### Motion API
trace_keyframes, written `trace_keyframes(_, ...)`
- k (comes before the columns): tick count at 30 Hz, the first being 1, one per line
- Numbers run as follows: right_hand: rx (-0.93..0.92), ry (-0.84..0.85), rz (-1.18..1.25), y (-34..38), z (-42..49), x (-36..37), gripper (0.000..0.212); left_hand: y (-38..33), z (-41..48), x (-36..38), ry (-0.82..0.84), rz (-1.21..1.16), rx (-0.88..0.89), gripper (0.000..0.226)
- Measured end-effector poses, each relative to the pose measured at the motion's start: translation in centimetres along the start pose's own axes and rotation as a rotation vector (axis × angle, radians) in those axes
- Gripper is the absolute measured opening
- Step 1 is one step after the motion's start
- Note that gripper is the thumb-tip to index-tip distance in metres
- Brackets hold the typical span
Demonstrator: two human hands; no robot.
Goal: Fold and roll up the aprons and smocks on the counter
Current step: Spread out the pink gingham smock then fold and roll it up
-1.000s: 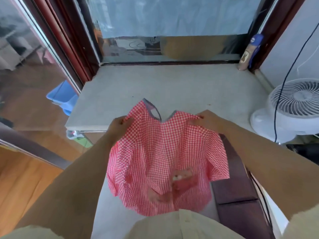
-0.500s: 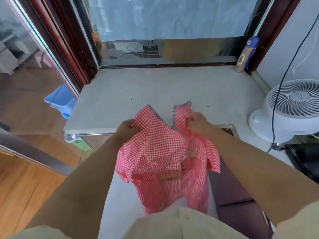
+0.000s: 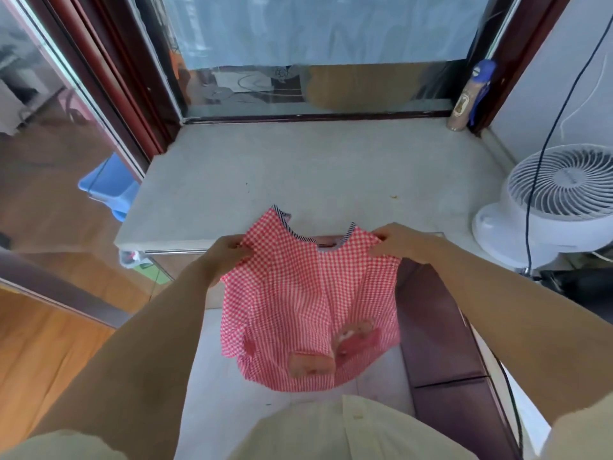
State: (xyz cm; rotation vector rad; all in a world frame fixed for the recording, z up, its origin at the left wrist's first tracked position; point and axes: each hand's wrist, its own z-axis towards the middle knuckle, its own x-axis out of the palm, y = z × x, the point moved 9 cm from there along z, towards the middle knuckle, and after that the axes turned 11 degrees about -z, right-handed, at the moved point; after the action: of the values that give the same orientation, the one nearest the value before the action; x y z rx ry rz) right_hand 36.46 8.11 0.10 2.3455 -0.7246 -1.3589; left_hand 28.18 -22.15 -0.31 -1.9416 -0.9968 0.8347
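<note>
One red-and-white checked smock (image 3: 308, 303), dark-trimmed at the neck, is held up by its shoulders at the near edge of the grey counter (image 3: 298, 180), pinched by the left hand (image 3: 229, 254) and the right hand (image 3: 398, 242), hanging unfolded, with a white fan (image 3: 547, 200) at far right.

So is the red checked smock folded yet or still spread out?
Spread, not folded. The smock hangs open in one layer, held by its shoulders in the left hand and right hand.
</note>
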Motion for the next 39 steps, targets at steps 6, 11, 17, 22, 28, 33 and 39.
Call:
trace_keyframes(6, -0.011, -0.196, 0.201, 0.0, -0.5, -1.8, 0.005, -0.8, -0.2, 0.2, -0.055, 0.015, 0.014, 0.043)
trace_keyframes(11, 0.056, -0.401, 0.247, -1.5, -1.0, -3.8, 0.017, -0.4, -0.4, 0.3, -0.035, -0.014, 0.019, 0.037)
trace_keyframes(17, 0.220, -0.126, -0.164, -3.4, -1.2, -2.5, 0.029, -1.3, -0.8, -1.3, -0.181, -0.076, 0.147, 0.029)
trace_keyframes(22, 0.079, -0.553, -0.189, -1.7, -2.6, -6.2, 0.030, -2.5, -0.7, -1.1, -0.208, -0.097, 0.180, 0.028)
trace_keyframes(28, 0.073, -0.331, -0.225, -2.5, -1.6, -3.5, 0.040, -2.5, -0.5, -1.2, -0.254, -0.044, 0.175, 0.015)
trace_keyframes(33, 0.135, -0.440, -0.021, -3.3, -2.1, -4.5, 0.018, -2.9, -0.4, -0.7, -0.246, -0.062, 0.168, 0.009)
trace_keyframes(39, 0.173, -0.842, -0.090, -2.7, -3.4, -8.1, 0.015, -3.6, -0.4, -1.4, -0.280, 0.001, 0.221, 0.013)
